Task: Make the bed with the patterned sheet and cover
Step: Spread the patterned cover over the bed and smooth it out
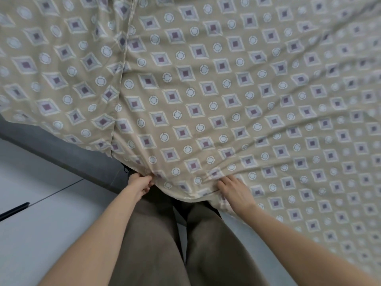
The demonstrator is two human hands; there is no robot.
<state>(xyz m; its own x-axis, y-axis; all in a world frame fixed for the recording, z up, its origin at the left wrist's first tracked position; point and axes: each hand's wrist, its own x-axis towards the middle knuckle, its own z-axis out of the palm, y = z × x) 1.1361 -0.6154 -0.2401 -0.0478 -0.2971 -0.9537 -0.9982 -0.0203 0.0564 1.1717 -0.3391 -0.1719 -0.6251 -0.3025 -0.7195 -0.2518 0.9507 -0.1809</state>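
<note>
Leftmost, item one: a thin black object (pixel 14 209) lying on the pale floor (pixel 41 234), with too little of it in view to identify. Next, a dark grey bed base (pixel 61 149), running diagonally below the hanging cloth. Above it, a patterned layer (pixel 51 69), tan with squares and rings, draped over the bed's side; whether it is the sheet or a fold of the cover I cannot tell. A hemmed edge (pixel 121 79) runs from the top of the view down toward my left hand and marks where the patterned cover (pixel 206 89) overlaps that layer. My left hand (pixel 140 183): fingers curled tight round the cover's near edge, just past where the hem ends, beside the bed base. Between my arms, my brown trousers (pixel 156 234), both legs close against the bed's near side, with the cover's lower border sagging over them. My right hand (pixel 235 190): fingertips (pixel 226 179) dug into a gathered fold of the same cover, gripping it near its border; creases fan out from that hold toward the right. Rightmost, the rest of the cover, spread across the bed top in shallow wrinkles and hanging over the near side beside my right forearm, blurred toward the far edge of the view.
</note>
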